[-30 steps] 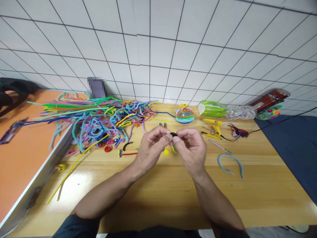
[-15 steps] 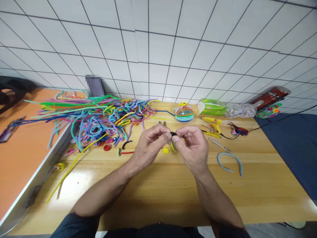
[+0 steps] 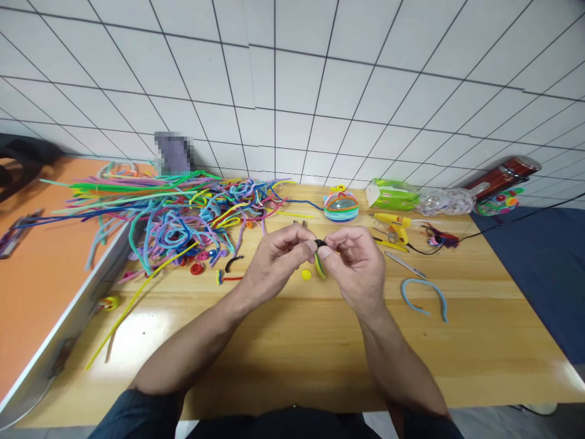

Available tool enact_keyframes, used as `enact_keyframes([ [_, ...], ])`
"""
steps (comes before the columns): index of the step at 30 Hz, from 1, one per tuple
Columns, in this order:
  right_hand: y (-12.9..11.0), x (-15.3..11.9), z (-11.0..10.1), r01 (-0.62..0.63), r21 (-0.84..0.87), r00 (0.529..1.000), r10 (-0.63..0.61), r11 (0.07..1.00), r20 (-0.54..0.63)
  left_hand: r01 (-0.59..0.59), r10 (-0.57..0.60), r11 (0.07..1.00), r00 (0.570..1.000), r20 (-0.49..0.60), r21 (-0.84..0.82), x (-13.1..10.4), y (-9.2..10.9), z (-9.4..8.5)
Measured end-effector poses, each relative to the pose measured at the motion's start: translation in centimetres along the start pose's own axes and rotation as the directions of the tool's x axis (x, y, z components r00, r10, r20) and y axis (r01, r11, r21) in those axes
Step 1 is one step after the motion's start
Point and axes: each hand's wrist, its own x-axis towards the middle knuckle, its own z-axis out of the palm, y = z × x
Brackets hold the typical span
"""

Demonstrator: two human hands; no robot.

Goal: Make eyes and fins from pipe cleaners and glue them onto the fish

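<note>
Between my fingertips, over the middle of the wooden table, is a small black piece [image 3: 320, 243], perhaps a bent pipe cleaner. My left hand [image 3: 281, 259] pinches its left side with thumb and forefinger. Its right side is pinched by my right hand [image 3: 356, 265]. Just below, partly behind my right thumb, a green and yellow strip [image 3: 320, 268] shows. A yellow disc [image 3: 306, 275] lies between my hands. Left of my left hand are a short black curved piece [image 3: 234, 262] and a red stem with a blue and yellow end [image 3: 220, 277].
Tangled pipe cleaners [image 3: 173, 228] fill the back left. Behind my hands sits a striped round object [image 3: 340, 206]. At right are a yellow glue gun [image 3: 395, 224], a green packet [image 3: 392, 195], a silver tool [image 3: 404, 264], a blue curved stem [image 3: 444, 299] and a red flask [image 3: 505, 178].
Both hands keep their pinch on the black piece, with only slight finger movement. The view has shifted slightly.
</note>
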Motion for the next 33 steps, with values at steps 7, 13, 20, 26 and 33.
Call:
enact_keyframes([
  [7, 0.7, 0.1, 0.1, -0.007, 0.035, 1.000, 0.008, 0.999, -0.016, -0.034, 0.034, 0.999, 0.999, 0.023, -0.003, 0.5, -0.3, -0.4],
  [13, 1.0, 0.2, 0.1, -0.018, 0.020, 1.000, 0.018, 1.000, -0.001, -0.014, 0.014, 1.000, 0.999, 0.033, 0.000, 0.8, -0.6, -0.6],
  [20, 1.0, 0.4, 0.1, -0.012, 0.025, 1.000, 0.012, 1.000, -0.004, -0.013, 0.014, 1.000, 0.999, 0.050, -0.008, 0.9, -0.8, -0.6],
  [26, 0.2, 0.3, 0.0, 0.014, 0.011, 1.000, -0.013, 1.000, -0.010, -0.055, 0.053, 0.998, 0.995, 0.087, 0.018, 0.7, -0.4, -0.9],
  [33, 0.4, 0.4, -0.2, 0.028, 0.001, 1.000, -0.028, 1.000, -0.010, -0.060, 0.055, 0.997, 0.994, 0.098, 0.052, 0.7, -0.4, -1.0],
])
